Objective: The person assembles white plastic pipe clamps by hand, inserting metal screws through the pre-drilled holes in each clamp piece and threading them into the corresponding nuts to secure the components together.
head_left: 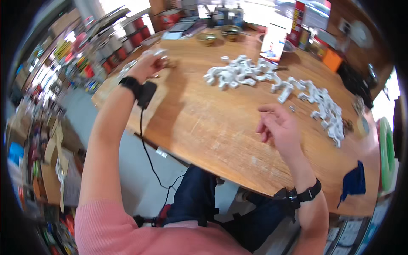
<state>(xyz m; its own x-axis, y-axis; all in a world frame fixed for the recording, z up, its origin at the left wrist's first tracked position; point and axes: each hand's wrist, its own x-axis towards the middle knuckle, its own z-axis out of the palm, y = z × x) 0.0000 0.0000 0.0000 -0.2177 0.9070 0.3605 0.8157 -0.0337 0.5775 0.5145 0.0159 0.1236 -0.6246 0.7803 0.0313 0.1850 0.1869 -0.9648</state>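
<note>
White plastic clips are what we've got piled in the middle of the desk, with a second heap of the same clips trailing off toward the right edge. Our left hand is stretched way out to the far left corner, fingers closed around a small whitish piece there, though it's too blurred to say exactly what it is. Our right hand hovers just above the wood, loosely curled, holding nothing we can make out, near a tiny metal bit that could be a screw. Biggest risk, we'd say: that right heap sits close to the rim, so a careless sweep of the forearm could send pieces to the floor. The little metal bit could roll off too. Also the cable dangling off our left wrist strap could snag the desk edge on the way back and jerk the grip loose.
</note>
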